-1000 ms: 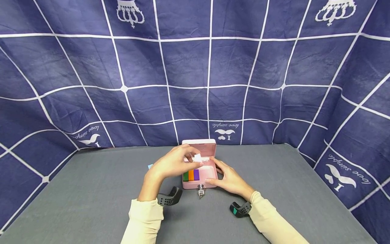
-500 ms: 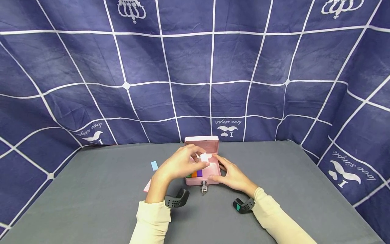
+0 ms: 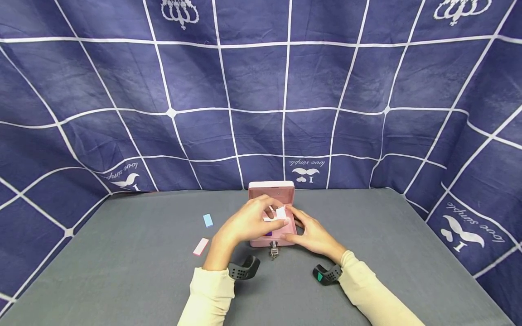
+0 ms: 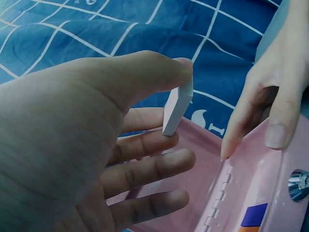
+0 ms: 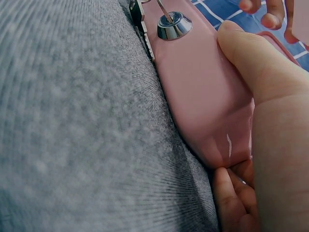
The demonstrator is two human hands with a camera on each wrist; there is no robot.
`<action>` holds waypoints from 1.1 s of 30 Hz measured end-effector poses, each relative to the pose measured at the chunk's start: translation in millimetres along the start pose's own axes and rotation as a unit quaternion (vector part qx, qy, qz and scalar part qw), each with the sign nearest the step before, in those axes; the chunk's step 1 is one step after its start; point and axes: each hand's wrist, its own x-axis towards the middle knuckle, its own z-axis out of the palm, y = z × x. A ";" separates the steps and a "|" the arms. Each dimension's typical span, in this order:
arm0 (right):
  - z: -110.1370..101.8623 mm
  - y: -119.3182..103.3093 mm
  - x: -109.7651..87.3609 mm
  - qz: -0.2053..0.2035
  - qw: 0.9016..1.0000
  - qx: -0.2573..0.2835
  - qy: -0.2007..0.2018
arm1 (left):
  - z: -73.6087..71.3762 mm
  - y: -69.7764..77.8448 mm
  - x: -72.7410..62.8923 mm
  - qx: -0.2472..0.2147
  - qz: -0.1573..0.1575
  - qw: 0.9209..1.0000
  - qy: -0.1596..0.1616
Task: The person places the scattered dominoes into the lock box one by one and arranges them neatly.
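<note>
A pink cash box point(image 3: 253, 243) stands with its lid point(image 3: 271, 184) raised at the back. Over its inside, my left hand point(image 3: 253, 219) pinches a small white block point(image 4: 177, 110) between thumb and fingertips, the other fingers spread loosely. My right hand point(image 3: 314, 235) grips the box's right end, thumb on the front rim and fingers round the side. Inside the box, a purple block point(image 4: 254, 215) lies beside an orange block point(image 4: 249, 229); my left hand mostly covers them in the head view. Keys point(image 3: 274, 253) hang from the front lock point(image 5: 175, 28).
Left of the box, a light blue block point(image 3: 208, 220) and a pink-edged white block point(image 3: 200, 246) lie on the grey tabletop point(image 3: 134, 267). A blue curtain point(image 3: 253, 90) with white lines stands behind the table.
My left hand has moved right with the white block, further over the box, uncovering the blue and pink-edged blocks on the table. The right hand keeps its hold.
</note>
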 end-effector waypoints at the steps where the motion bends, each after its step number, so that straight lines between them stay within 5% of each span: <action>1: 0.1 -0.2 0.2 -0.001 1.000 0.001 0.000 | 0.9 -0.9 0.0 0.000 0.000 1.000 0.000; 18: 1.2 1.1 -1.0 -0.002 1.000 0.006 0.007 | 20.3 -16.7 5.3 -0.015 0.025 0.999 0.014; 33: 0.0 -1.7 0.3 -0.023 1.000 -0.012 0.007 | 31.9 -17.6 5.9 -0.010 0.004 1.000 -0.020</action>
